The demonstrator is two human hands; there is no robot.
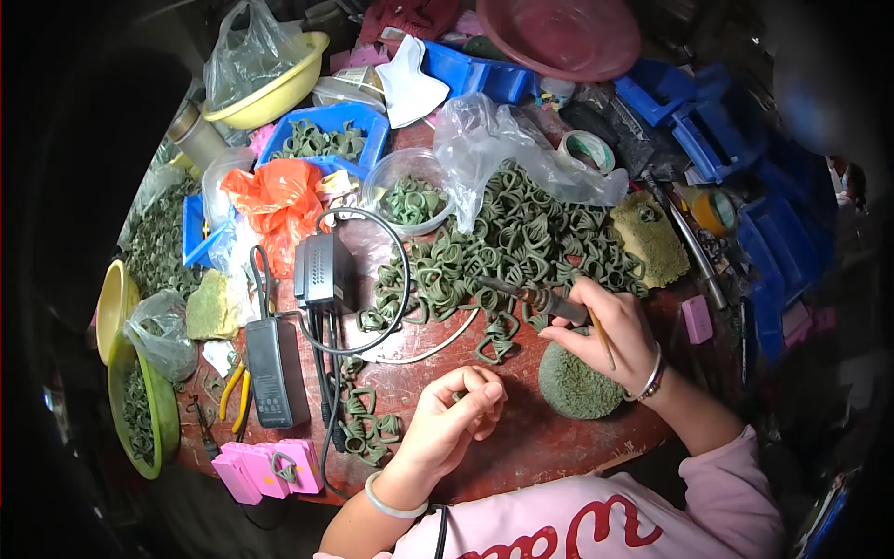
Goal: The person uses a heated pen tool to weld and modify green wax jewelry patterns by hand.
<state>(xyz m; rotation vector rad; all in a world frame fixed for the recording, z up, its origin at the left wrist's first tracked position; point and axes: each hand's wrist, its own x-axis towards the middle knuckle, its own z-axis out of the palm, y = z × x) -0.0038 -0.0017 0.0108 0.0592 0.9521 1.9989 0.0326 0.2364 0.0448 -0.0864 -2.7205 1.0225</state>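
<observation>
Red table (pixel 531 456), worn top, cluttered. Pile of green rings (pixel 521 233) heaped from the middle toward the far edge, loose ones trailing toward the near edge. Red basin (pixel 563 33) at far edge. Clear plastic bag (pixel 480 140) lies against the pile's far side; blue bin (pixel 377 126) with more green pieces, far left part. Orange bag (pixel 279 200) just nearer than the bin.

Right hand (pixel 610 340), right of middle: thumb and fingers pinched round a pen-like tool (pixel 549 303), dark tip pointing left over the near side of the pile. Thin wooden stick (pixel 601 337) also in this hand, slanting down across the palm. Left hand (pixel 452 419), near edge, middle: fingers curled in, thumb pressed on them, small green bit (pixel 459 396) showing between; most of it hidden.

Round green pad (pixel 579 380) on table, just below right hand. Black control box (pixel 322 270), left of pile, cable looping over. Black adapter (pixel 276 373) nearer the near edge. Pink blocks (pixel 265 469) at near left corner, one green ring on top. Yellow-handled pliers (pixel 235 396) left of adapter.
</observation>
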